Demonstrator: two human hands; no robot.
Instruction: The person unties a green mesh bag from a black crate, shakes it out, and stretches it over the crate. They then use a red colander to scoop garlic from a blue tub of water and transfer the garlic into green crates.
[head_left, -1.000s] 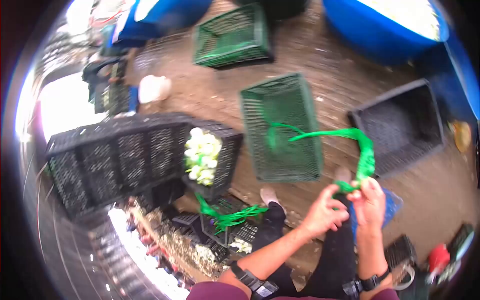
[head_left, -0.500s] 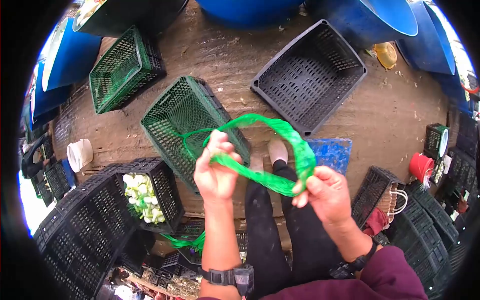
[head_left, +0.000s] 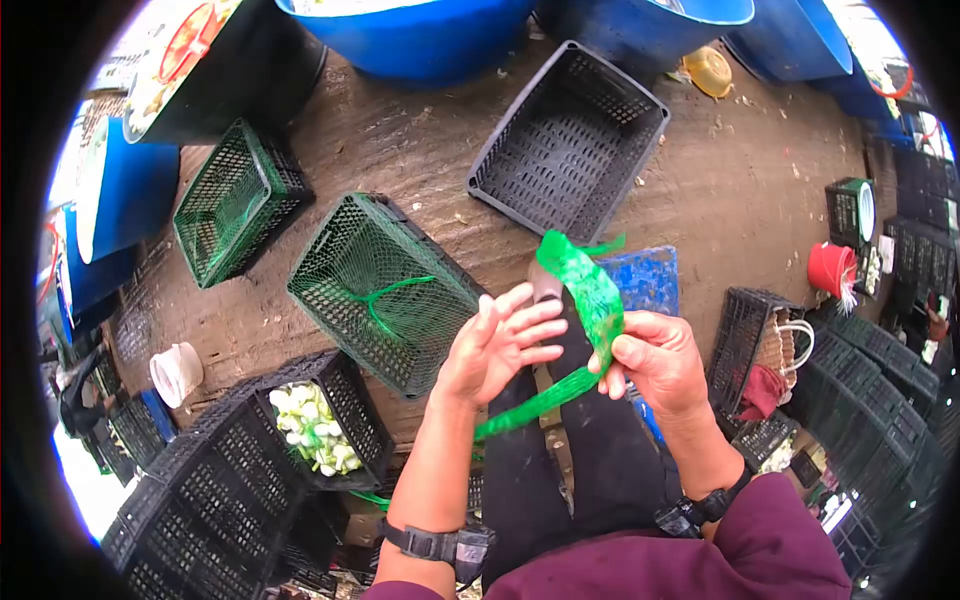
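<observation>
A bundle of bright green netting point(head_left: 590, 290) hangs over the person's legs, pinched between the thumb and fingers of my right hand point(head_left: 665, 365). One strand of it trails down to the left, behind my left wrist. My left hand point(head_left: 500, 345) is open with its fingers spread and holds nothing. Just left of that hand, a dark crate lined with green net point(head_left: 375, 290) lies on the floor, with a loop of green cord in it.
An empty black crate point(head_left: 570, 140) lies ahead, and a smaller green-netted crate point(head_left: 235, 205) is at the left. A crate of pale vegetables point(head_left: 315, 428) stands lower left. Blue tubs point(head_left: 420, 40) line the far side. A red bucket point(head_left: 832, 268) is at the right.
My left hand has let go of the green netting and opened. The loop between the hands has dropped into a hanging strip. The view has shifted, showing more of the tubs.
</observation>
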